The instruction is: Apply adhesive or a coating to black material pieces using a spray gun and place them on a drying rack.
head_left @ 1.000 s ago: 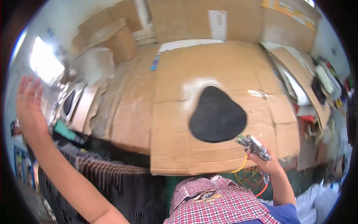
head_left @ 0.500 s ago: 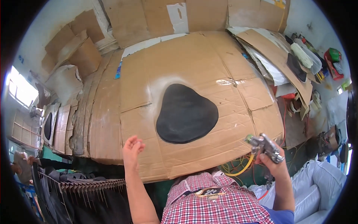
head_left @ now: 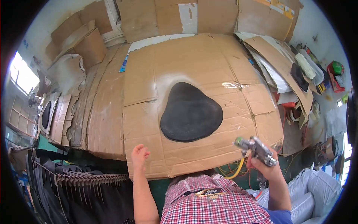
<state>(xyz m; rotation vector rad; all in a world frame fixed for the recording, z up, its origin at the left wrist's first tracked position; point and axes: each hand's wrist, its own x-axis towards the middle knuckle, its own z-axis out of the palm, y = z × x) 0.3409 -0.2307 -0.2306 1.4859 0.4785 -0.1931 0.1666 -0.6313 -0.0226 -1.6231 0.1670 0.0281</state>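
Note:
In my right hand [head_left: 264,167] is a metal spray gun [head_left: 257,150], its green-tipped nozzle toward the left and a yellow hose hanging from it. A black rounded-triangular pad [head_left: 191,112] lies flat on the cardboard-covered table [head_left: 175,59], up and left of the gun and apart from it. Pale overspray marks the cardboard around the pad's left and upper edges. Over the table's near edge, below and left of the pad, my left hand [head_left: 140,156] is open. Its fingers are loosely bent and somewhat apart, with nothing in them.
Cardboard sheets [head_left: 195,20] stand behind the table, and more sheets [head_left: 281,61] lean at the right. Black pieces hang on a rack [head_left: 89,181] at the lower left. Several silvery sacks [head_left: 309,190] are at the lower right, near orange hoses [head_left: 250,179].
The view has shifted slightly. My right hand and the spray gun have moved a little left, and my left hand is slightly lower. The pad stays on the cardboard.

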